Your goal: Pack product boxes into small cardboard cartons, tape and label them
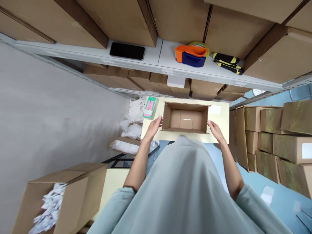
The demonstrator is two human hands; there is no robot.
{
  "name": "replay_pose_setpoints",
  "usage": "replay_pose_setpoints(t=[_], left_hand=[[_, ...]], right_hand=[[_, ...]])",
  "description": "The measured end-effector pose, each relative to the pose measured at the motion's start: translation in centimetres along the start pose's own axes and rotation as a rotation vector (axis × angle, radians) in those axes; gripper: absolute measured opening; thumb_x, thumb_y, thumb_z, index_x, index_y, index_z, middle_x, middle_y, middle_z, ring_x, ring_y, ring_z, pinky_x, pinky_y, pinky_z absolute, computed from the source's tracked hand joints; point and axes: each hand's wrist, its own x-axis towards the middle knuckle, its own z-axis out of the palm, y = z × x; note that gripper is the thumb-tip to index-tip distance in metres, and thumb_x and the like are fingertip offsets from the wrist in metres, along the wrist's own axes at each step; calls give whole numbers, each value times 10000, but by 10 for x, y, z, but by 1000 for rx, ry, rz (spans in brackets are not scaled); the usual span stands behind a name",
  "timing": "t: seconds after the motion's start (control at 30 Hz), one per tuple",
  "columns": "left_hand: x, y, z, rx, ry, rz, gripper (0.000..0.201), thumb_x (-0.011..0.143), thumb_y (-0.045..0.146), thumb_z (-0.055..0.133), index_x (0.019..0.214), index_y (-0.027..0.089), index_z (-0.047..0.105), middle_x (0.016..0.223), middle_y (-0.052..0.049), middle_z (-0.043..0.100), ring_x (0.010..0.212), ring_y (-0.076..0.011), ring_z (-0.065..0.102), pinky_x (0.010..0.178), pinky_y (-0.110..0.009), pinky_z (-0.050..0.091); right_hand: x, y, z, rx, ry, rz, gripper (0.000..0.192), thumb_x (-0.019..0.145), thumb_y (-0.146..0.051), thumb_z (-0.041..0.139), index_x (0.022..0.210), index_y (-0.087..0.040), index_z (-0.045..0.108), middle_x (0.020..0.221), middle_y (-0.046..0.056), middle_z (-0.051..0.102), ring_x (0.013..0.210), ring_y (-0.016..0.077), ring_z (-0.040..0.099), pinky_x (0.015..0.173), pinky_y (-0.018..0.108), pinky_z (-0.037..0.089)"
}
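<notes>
An uncovered cardboard box (186,124) stands on a small cream table (170,136), its inside bare with a bright slit along the bottom seam. At its left wall, my left hand (154,127) holds the box with fingers against the side. My right hand (215,130) is on the opposite wall, fingertips at the edge, so the box sits between both hands. Close to my left hand, at the table's far left corner, lies a green package with a pink front (149,108). A white label or paper (214,109) lies at the table's far right.
Above the table, a grey shelf (151,61) carries large cartons, a black phone (127,51), an orange and blue tape dispenser (191,55) and yellow-black cutters (227,61). Stacked cartons (268,143) stand right. White packing material (136,110) and a carton of crumpled paper (83,188) are left.
</notes>
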Motion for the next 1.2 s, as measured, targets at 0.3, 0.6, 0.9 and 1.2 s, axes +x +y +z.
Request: replay_pose_setpoints(t=[0.3, 0.6, 0.9, 1.2], left_hand=[[1, 15, -2, 247, 388, 93, 292, 854, 419, 751, 994, 172, 817, 926, -62, 823, 875, -236, 740, 832, -326, 601], [21, 7, -23, 167, 361, 111, 271, 817, 428, 792, 912, 177, 823, 814, -26, 781, 766, -218, 697, 713, -304, 561], [46, -33, -74, 67, 386, 157, 635, 908, 570, 806, 1361, 127, 762, 1413, -217, 787, 1199, -326, 791, 1032, -437, 650], [69, -49, -100, 210, 201, 175, 794, 872, 534, 888, 1513, 125, 659, 1530, -259, 690, 1542, -428, 597, 1313, -549, 466]], right_hand=[[-11, -41, -25, -488, 235, -300, 405, 1040, -478, 454, 846, -219, 698, 883, 108, 777, 692, 221, 665, 766, 359, 481], [8, -57, -24, -597, 211, -335, 426, 1058, -461, 460, 830, -206, 714, 739, 94, 715, 614, 222, 610, 730, 351, 462], [-36, -84, 25, -584, 572, -438, 645, 1096, -650, 519, 1425, -140, 739, 1408, 238, 740, 1200, 357, 740, 1023, 523, 620], [-72, -121, 90, -606, 661, -378, 593, 1094, -612, 542, 1429, -160, 730, 1449, 233, 716, 1382, 388, 654, 1201, 603, 531]])
